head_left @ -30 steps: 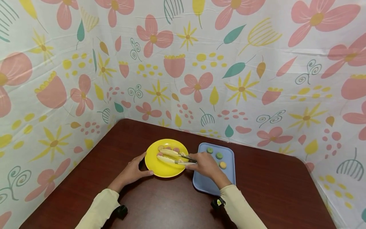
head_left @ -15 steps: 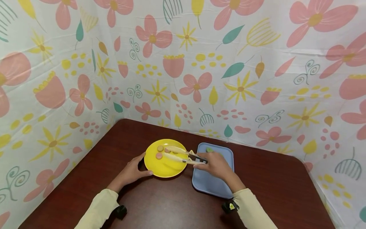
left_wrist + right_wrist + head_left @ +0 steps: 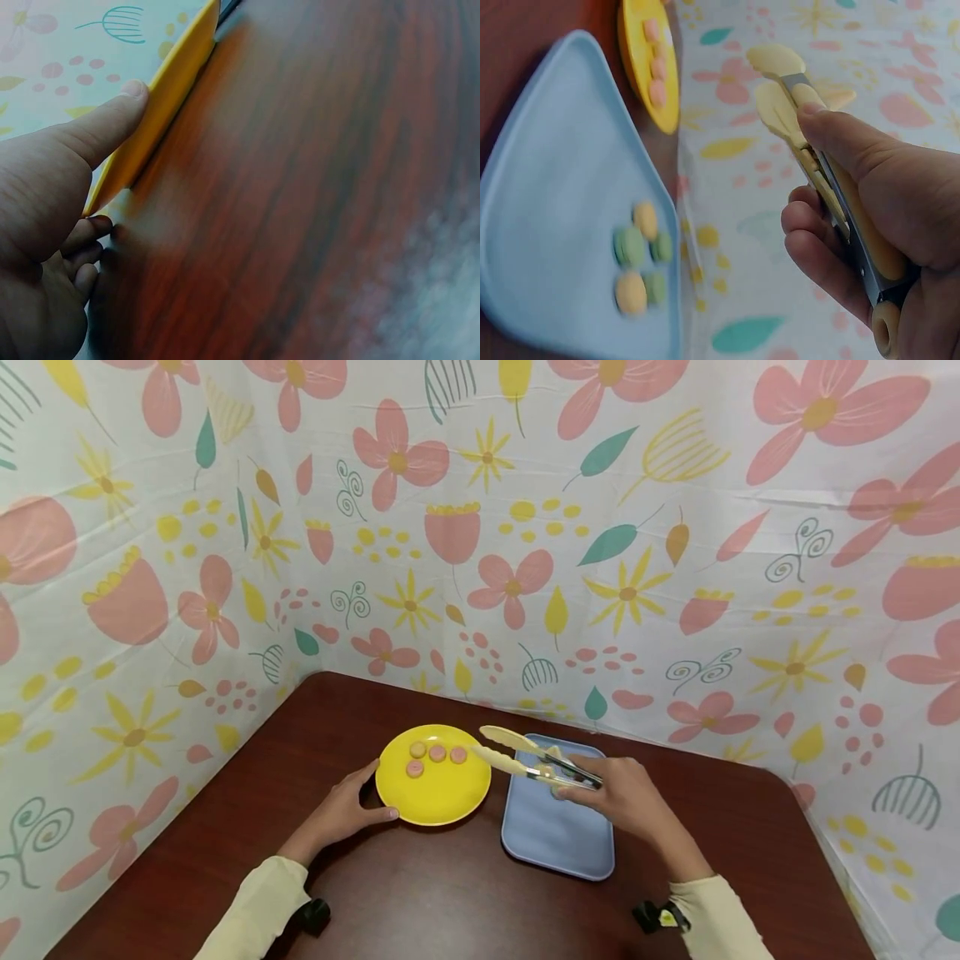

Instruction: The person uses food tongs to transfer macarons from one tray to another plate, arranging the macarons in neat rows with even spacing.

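Note:
A yellow plate holds three pink macaron-like rounds and one tan round. My left hand grips the plate's left side, thumb at the near rim. My right hand holds tongs with cream tips, their arms spread apart and nothing between them. The tips point left, above the gap between the plate and a blue tray. In the right wrist view, green rounds and yellow rounds lie at one end of the tray. From the head, the tongs and hand mostly cover them.
Plate and tray stand side by side on a dark brown wooden table. A floral cloth hangs as a wall behind the table and along its left side. Each wrist wears a small black camera.
My right hand has drawn the tongs rightward and up, off the plate to over the tray's left edge. The rounds on the plate show fully now. My left hand stays at the plate.

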Action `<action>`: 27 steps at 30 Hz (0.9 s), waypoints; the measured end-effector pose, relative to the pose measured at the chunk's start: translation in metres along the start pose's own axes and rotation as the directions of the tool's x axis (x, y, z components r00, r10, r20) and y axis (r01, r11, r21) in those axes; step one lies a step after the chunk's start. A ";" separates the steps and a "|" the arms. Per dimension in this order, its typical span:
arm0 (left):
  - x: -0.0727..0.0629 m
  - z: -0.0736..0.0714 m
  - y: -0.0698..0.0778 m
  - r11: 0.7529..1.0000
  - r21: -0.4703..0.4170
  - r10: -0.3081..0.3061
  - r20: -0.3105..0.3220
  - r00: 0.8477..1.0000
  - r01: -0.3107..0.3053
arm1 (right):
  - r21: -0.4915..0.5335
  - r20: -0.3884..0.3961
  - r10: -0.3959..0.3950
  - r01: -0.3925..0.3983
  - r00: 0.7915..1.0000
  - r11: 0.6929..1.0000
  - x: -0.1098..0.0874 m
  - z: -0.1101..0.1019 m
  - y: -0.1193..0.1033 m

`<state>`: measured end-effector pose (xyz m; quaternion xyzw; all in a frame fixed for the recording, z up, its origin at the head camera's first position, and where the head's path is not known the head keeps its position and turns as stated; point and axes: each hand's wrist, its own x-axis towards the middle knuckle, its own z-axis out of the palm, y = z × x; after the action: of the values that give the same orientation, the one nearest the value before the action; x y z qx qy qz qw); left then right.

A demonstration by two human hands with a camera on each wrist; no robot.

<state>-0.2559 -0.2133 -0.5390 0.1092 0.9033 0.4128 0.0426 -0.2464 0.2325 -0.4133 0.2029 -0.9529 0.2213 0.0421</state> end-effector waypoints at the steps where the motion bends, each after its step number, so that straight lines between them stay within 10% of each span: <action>1: 0.000 0.000 0.000 1.000 0.001 0.000 0.000 1.000 0.000 | -0.010 -0.013 0.009 -0.009 1.000 1.000 -0.005 -0.005 0.004; 12: 0.000 0.000 0.000 1.000 0.008 0.012 0.001 1.000 -0.012 | -0.127 -0.117 0.060 -0.075 0.991 0.989 -0.056 -0.039 0.047; 27: 0.002 0.002 -0.004 1.000 0.012 -0.001 0.000 1.000 0.001 | -0.169 -0.108 0.115 -0.132 0.988 0.977 -0.099 -0.030 0.093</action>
<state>-0.2581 -0.2140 -0.5429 0.1090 0.9057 0.4076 0.0421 -0.1933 0.3583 -0.4404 0.1277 -0.9763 0.1480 0.0923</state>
